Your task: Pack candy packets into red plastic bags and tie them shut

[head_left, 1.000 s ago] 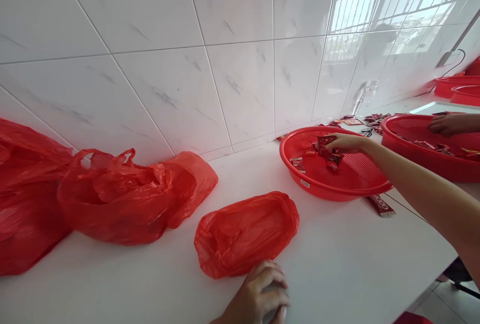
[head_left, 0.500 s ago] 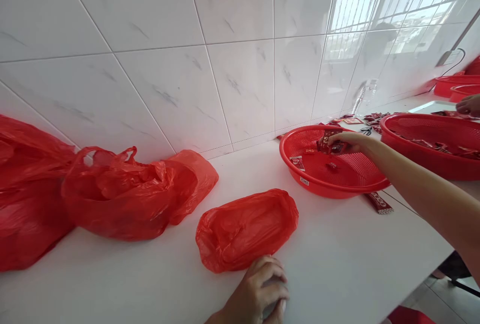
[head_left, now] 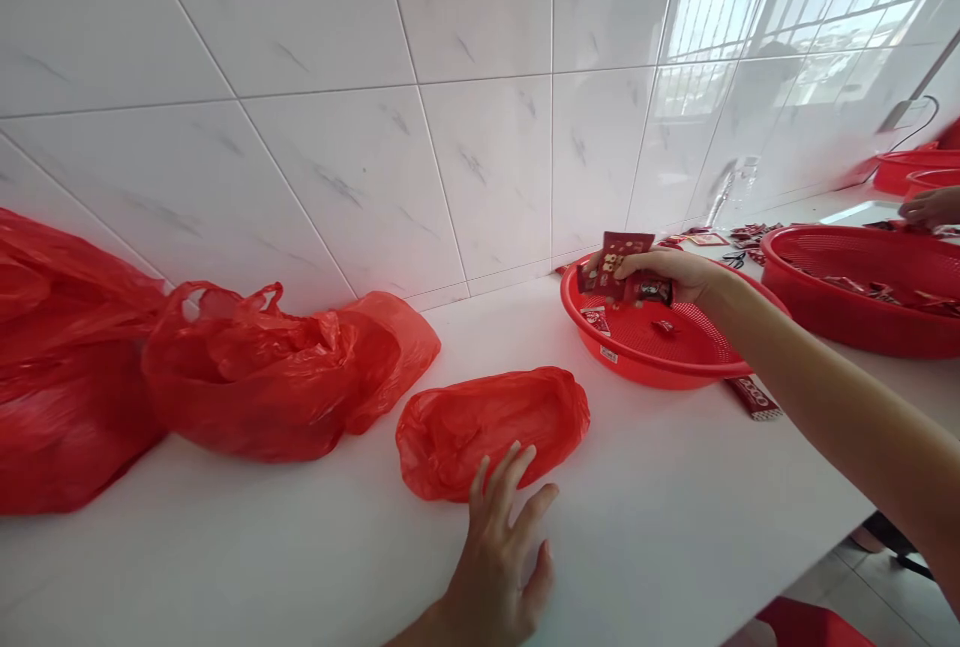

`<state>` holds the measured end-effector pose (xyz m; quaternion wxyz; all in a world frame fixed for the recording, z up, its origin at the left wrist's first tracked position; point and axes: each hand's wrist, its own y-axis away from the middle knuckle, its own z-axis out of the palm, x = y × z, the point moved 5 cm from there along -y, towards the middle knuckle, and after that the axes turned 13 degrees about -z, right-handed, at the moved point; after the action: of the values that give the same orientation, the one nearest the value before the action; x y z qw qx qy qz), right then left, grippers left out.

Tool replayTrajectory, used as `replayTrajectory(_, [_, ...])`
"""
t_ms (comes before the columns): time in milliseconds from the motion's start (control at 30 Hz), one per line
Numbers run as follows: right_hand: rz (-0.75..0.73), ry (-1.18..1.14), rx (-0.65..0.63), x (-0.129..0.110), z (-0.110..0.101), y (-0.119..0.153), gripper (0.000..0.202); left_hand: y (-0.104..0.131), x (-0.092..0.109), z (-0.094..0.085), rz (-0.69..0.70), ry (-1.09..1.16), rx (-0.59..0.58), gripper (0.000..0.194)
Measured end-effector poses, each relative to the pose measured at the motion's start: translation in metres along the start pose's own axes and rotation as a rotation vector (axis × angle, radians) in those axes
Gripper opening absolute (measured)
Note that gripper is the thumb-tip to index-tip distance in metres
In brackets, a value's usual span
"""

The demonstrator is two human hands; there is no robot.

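My right hand (head_left: 664, 272) grips several dark red snack packets (head_left: 619, 267) above the round red basket (head_left: 675, 377). Inside that basket lie a small red-and-white packet (head_left: 596, 319) and a little red wrapped piece (head_left: 664, 327). Over the near edge of an open red plastic bag (head_left: 525, 417) reaches my left hand (head_left: 502, 537), fingers spread and holding nothing. The bag lies on the white table with its mouth facing up.
At left sit a tied red bag (head_left: 255, 387) and a larger red bag (head_left: 67, 377). To the right are a second basket (head_left: 832, 312) with packets, a dark red packet (head_left: 754, 397) and a clear bottle (head_left: 735, 192). Another person's hand (head_left: 930, 207) is at far right.
My right hand has lifted the packets and moved slightly left, near the basket's rim. My left hand has opened from a curled pose and reached forward over the bag's edge.
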<state>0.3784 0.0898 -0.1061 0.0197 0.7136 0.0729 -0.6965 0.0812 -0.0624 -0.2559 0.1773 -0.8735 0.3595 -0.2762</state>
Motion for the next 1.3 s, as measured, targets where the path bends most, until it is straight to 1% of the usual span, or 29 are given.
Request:
replayTrajectory(67, [-0.005, 0.013, -0.224, 0.0, 0.038, 0.002, 0.025, 0.0, 0.002, 0.004, 0.005, 0.02, -0.097, 0.054])
replayTrajectory(133, [0.029, 0.048, -0.462, 0.006, 0.08, 0.008, 0.03, -0.001, 0.005, 0.007, 0.031, 0.056, -0.187, 0.052])
replayTrajectory(167, [0.061, 0.077, -0.571, 0.012, 0.1, 0.011, 0.031, -0.001, 0.007, 0.007, 0.042, 0.074, -0.214, 0.05])
replayTrajectory(200, [0.07, 0.118, -0.629, 0.019, 0.118, 0.014, 0.032, -0.001, 0.008, 0.007, 0.05, 0.092, -0.229, 0.047])
replayTrajectory(233, [0.108, 0.196, -0.722, 0.029, 0.135, 0.018, 0.03, -0.001, 0.009, 0.006, 0.057, 0.111, -0.235, 0.045])
replayTrajectory(267, [0.072, 0.309, -0.77, 0.037, 0.15, 0.019, 0.024, -0.002, 0.01, 0.006, 0.066, 0.131, -0.234, 0.043])
replayTrajectory(300, [0.002, 0.458, -0.799, 0.044, 0.162, 0.019, 0.022, -0.002, 0.011, 0.005, 0.077, 0.152, -0.228, 0.042])
replayTrajectory(333, [-0.078, 0.634, -0.799, 0.05, 0.171, 0.018, 0.024, -0.001, 0.012, 0.004, 0.09, 0.175, -0.22, 0.041])
replayTrajectory(400, [-0.155, 0.888, -0.761, 0.062, 0.181, 0.016, 0.039, -0.001, 0.013, 0.004, 0.114, 0.222, -0.207, 0.04])
replayTrajectory(467, [-0.185, 0.993, -0.728, 0.069, 0.184, 0.015, 0.049, 0.0, 0.014, 0.004, 0.126, 0.26, -0.191, 0.04])
replayTrajectory(533, [-0.198, 0.982, -0.716, 0.07, 0.182, 0.017, 0.051, 0.0, 0.014, 0.004, 0.129, 0.282, -0.179, 0.039])
replayTrajectory(600, [-0.212, 0.9, -0.714, 0.068, 0.178, 0.019, 0.047, 0.0, 0.015, 0.004, 0.134, 0.294, -0.167, 0.038])
replayTrajectory(733, [-0.263, 0.651, -0.737, 0.066, 0.17, 0.028, 0.041, 0.0, 0.016, 0.004, 0.144, 0.305, -0.164, 0.038])
replayTrajectory(800, [-0.222, 0.525, -0.73, 0.071, 0.165, 0.032, 0.04, -0.001, 0.016, 0.004, 0.145, 0.304, -0.164, 0.037])
replayTrajectory(867, [-0.151, 0.431, -0.671, 0.079, 0.158, 0.034, 0.039, -0.001, 0.016, 0.004, 0.146, 0.305, -0.159, 0.036])
replayTrajectory(933, [-0.137, 0.392, -0.599, 0.084, 0.151, 0.034, 0.036, -0.002, 0.016, 0.004, 0.152, 0.307, -0.159, 0.036])
replayTrajectory(1000, [-0.201, 0.412, -0.56, 0.085, 0.147, 0.034, 0.033, -0.002, 0.016, 0.004, 0.152, 0.306, -0.173, 0.037])
replayTrajectory(1100, [-0.292, 0.51, -0.542, 0.087, 0.146, 0.037, 0.032, -0.002, 0.016, 0.004, 0.142, 0.305, -0.199, 0.038])
replayTrajectory(1233, [-0.331, 0.617, -0.528, 0.099, 0.156, 0.043, 0.034, -0.002, 0.015, 0.004, 0.121, 0.307, -0.226, 0.039])
replayTrajectory(1300, [-0.37, 0.642, -0.493, 0.103, 0.16, 0.046, 0.032, -0.002, 0.016, 0.003, 0.118, 0.31, -0.229, 0.039])
